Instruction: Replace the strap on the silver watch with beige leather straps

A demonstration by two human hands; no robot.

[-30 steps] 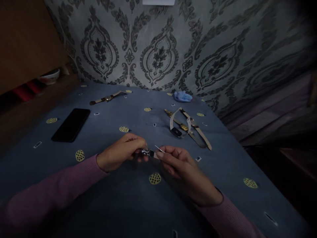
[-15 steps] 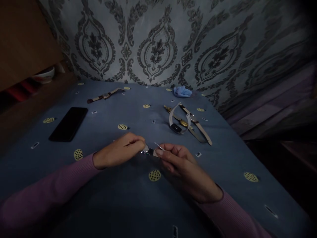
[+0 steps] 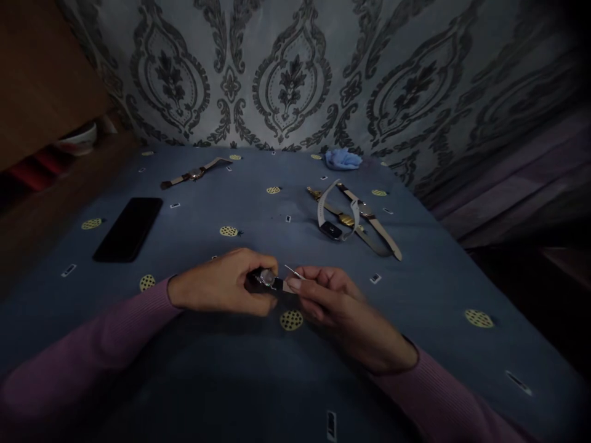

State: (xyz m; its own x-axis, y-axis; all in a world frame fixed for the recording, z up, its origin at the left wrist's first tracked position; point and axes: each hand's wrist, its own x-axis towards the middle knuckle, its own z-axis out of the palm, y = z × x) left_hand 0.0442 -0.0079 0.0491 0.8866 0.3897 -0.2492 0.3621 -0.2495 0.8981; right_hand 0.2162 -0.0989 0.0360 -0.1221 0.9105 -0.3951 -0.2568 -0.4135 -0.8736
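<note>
A wristwatch (image 3: 266, 278) with a round, shiny case and a dark strap is held between my two hands. My left hand (image 3: 226, 283) curls around the case, its thumb below and forefinger above. Part of the strap disappears into that palm. In my right hand (image 3: 337, 301), thumb and fingers pinch the strap's pale-lined end. A thin, light stick (image 3: 294, 271) pokes up from the same fingers toward the watch; its lower end is hidden, and I cannot make out its exact kind.
Further right lie a gold-coloured watch (image 3: 346, 219), a smartwatch with a pale band (image 3: 330, 230) and a leather-strap watch (image 3: 366, 210). A crumpled blue cloth (image 3: 343, 159) is near the wall. Leftward are another watch (image 3: 196, 174) and a black phone (image 3: 128, 230) on the patterned tablecloth (image 3: 184, 381).
My left hand has turned and spread its thumb from its forefinger, so the watch case shows between them. My right hand keeps the strap and stick almost still. The view has shifted slightly.
</note>
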